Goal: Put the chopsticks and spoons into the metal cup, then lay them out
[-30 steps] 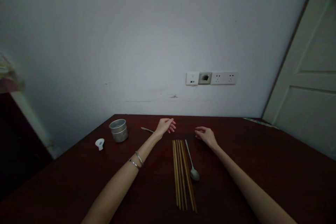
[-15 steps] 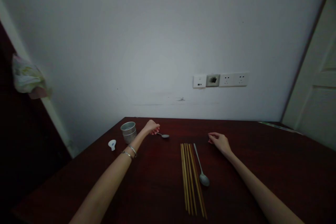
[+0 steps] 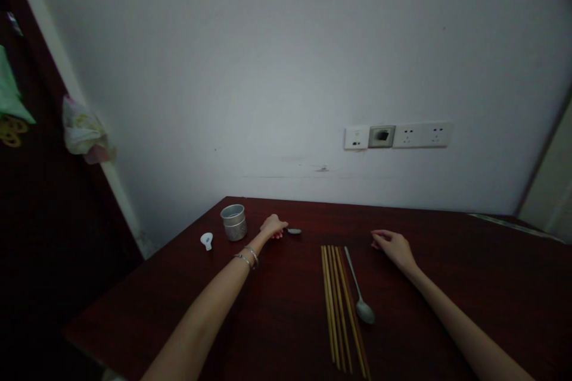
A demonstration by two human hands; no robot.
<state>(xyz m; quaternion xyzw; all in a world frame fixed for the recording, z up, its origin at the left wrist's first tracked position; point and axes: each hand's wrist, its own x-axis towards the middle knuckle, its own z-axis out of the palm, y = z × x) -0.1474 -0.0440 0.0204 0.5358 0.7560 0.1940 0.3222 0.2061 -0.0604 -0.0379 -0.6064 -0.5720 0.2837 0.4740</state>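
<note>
My left hand point(image 3: 273, 226), with bracelets at the wrist, is low over the table with its fingers closed on the handle of a small metal spoon point(image 3: 294, 231). The spoon's bowl sticks out to the right of the fingers, while the handle is mostly hidden. My right hand point(image 3: 394, 249) rests on the table with fingers curled together and nothing visible in them. Between the hands, nearer to me, several wooden chopsticks point(image 3: 338, 303) lie side by side. A long-handled metal spoon point(image 3: 365, 312) lies along their right side, bowl towards me.
A metal cup point(image 3: 235, 224) stands left of my left hand. Beside it lies a short white ceramic spoon point(image 3: 207, 240). The dark red table point(image 3: 277, 321) meets a white wall point(image 3: 268, 101) with sockets point(image 3: 422, 135). A plastic bag point(image 3: 83, 128) hangs at the left.
My left hand moved left to the small spoon, then lowered onto its handle. My right hand stays closed on the table. The view has turned left.
</note>
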